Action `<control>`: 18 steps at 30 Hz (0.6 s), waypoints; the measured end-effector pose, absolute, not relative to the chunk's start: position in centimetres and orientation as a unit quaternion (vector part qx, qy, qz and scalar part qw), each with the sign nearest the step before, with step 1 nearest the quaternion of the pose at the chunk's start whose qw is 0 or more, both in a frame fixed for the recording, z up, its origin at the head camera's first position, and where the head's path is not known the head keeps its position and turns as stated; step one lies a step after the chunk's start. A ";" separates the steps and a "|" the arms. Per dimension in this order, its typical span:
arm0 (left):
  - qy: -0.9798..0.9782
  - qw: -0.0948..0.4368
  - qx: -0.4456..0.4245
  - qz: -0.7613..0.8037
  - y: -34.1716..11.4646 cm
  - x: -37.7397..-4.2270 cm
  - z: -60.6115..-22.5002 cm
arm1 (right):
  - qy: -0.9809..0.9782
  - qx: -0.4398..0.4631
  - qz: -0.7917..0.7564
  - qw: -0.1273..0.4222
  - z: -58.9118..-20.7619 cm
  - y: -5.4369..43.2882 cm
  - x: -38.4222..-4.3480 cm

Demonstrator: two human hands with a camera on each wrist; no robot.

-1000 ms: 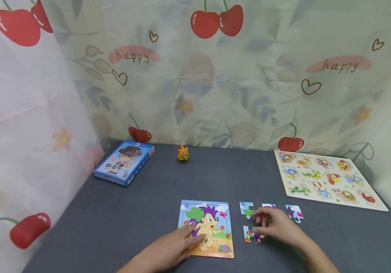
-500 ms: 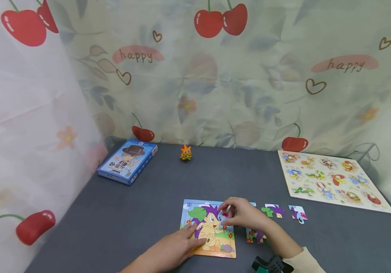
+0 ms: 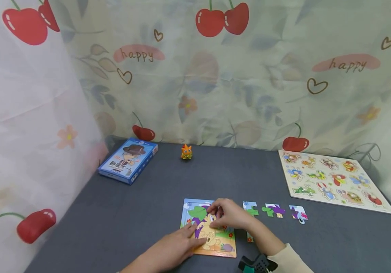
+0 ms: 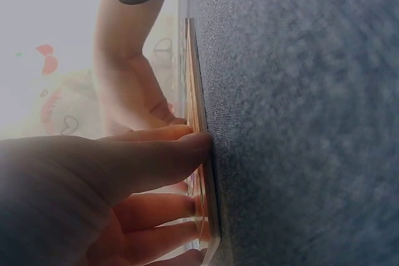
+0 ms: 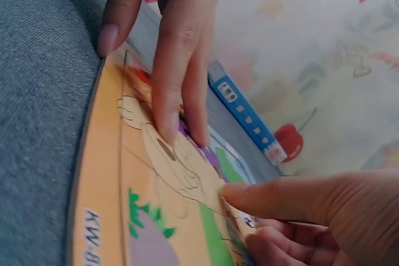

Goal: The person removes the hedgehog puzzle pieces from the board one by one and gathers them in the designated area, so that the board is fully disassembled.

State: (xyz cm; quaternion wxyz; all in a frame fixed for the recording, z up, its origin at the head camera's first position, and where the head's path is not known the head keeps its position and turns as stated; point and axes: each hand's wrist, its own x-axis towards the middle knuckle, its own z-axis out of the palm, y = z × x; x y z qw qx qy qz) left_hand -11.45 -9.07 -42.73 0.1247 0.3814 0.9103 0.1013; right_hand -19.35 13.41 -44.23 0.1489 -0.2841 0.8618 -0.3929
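A square hedgehog jigsaw puzzle board lies flat near the front of the table. My left hand rests on its left part with straight fingers, the thumb at the board's side edge in the left wrist view. Over the upper middle of the board, my right hand pinches a small puzzle piece, mostly hidden by thumb and fingers. To the right lie a green-and-blue piece, a green-and-purple piece and a piece with an eye. A lower piece is mostly covered by the right forearm.
A blue box stands at the back left, and a small orange toy figure at the back middle. At the right lies a pale insect peg board. A patterned cloth hangs behind the table.
My right hand has moved left from the loose pieces to above the puzzle board, then slightly further left across it. My left hand stays on the board. The head view shifted a little.
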 end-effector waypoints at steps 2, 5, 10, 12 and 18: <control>0.910 0.117 0.384 0.101 -9.1 -11.4 -42.8 | 0.866 -0.273 -0.392 0.146 -44.3 13.2 -19.4; 0.911 0.116 0.384 0.100 -9.1 -11.4 -42.8 | 0.868 -0.261 -0.397 0.147 -44.4 13.0 -19.3; 0.912 0.134 0.375 0.102 -9.0 -11.4 -42.7 | 0.865 -0.254 -0.403 0.158 -44.5 12.8 -19.3; 0.911 0.136 0.374 0.103 -9.0 -11.5 -42.6 | 0.862 -0.250 -0.409 0.164 -44.6 12.8 -19.4; 0.910 0.138 0.376 0.104 -8.9 -11.6 -42.6 | 0.843 -0.234 -0.448 0.186 -44.4 12.9 -19.4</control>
